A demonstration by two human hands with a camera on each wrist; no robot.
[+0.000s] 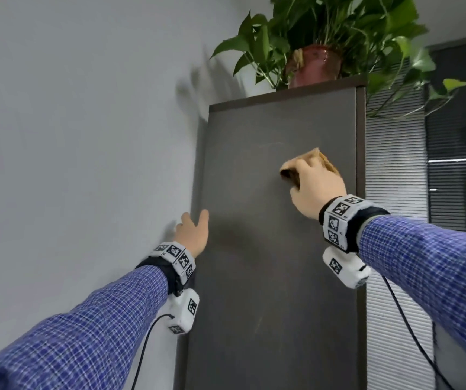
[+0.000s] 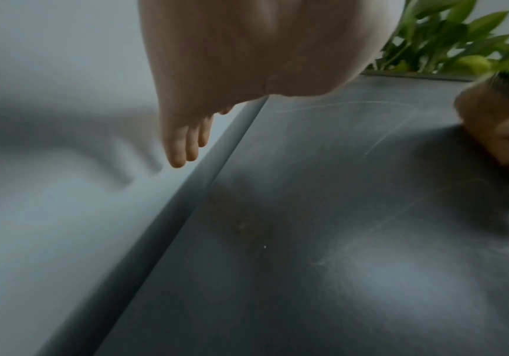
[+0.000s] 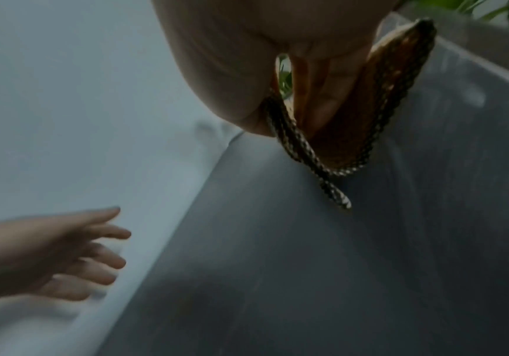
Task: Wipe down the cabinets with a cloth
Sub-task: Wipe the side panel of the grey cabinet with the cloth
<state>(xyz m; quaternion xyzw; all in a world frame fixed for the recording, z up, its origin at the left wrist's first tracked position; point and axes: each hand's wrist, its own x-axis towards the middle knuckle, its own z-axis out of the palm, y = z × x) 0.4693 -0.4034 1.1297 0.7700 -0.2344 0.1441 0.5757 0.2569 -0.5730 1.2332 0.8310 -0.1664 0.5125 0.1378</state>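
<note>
A tall dark grey cabinet (image 1: 268, 249) stands against the pale wall (image 1: 71, 136). My right hand (image 1: 314, 184) grips a tan-orange cloth (image 1: 322, 159) with a checked edge and presses it on the cabinet's side panel (image 3: 369, 265), upper right. In the right wrist view the cloth (image 3: 384, 101) hangs folded under my fingers. My left hand (image 1: 192, 232) is open with straight fingers at the cabinet's left edge, by the wall; its fingers (image 2: 183, 144) point along the gap. Faint streaks mark the panel (image 2: 369, 216).
A potted green plant (image 1: 319, 57) in a reddish pot sits on the cabinet top, leaves trailing over the right side. Window blinds (image 1: 395, 192) lie to the right of the cabinet. Cables hang from both wrist devices.
</note>
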